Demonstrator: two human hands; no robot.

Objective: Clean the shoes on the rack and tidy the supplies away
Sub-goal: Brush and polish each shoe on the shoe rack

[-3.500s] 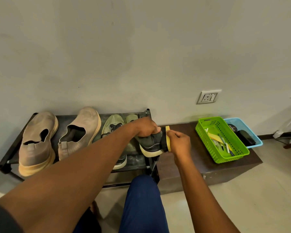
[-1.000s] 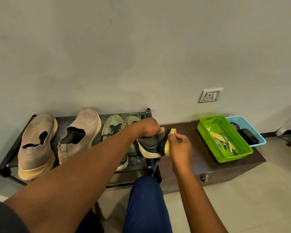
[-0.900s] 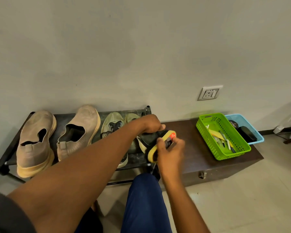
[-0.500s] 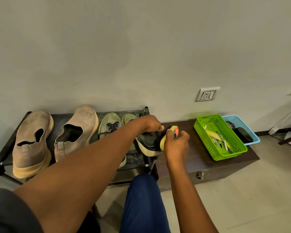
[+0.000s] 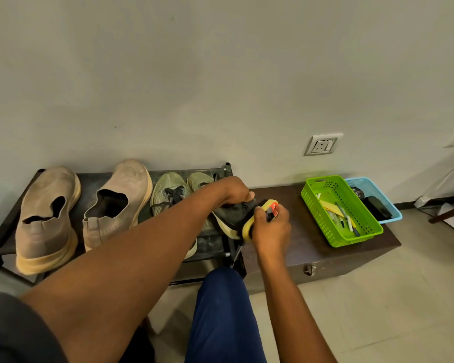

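Head view: shoe rack [image 5: 0, 247] carrying tan slip-ons [image 5: 45, 218]. Left hand [image 5: 233, 191] gripping dark sneaker [image 5: 231, 214] above rack's right end; right hand [image 5: 271, 229] clasping yellow sponge [image 5: 254, 218] against toe. Step judged: scrubbing. Next: rotate shoe, reach unscrubbed side.

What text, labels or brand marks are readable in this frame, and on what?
Nothing reads cleanly.
Round black tin in the blue basket: pale lettering on the lid, too blurred to quote.
Yellow brush in the right hand: red label with white marks, too small to read.
Wall socket: no legible marking.
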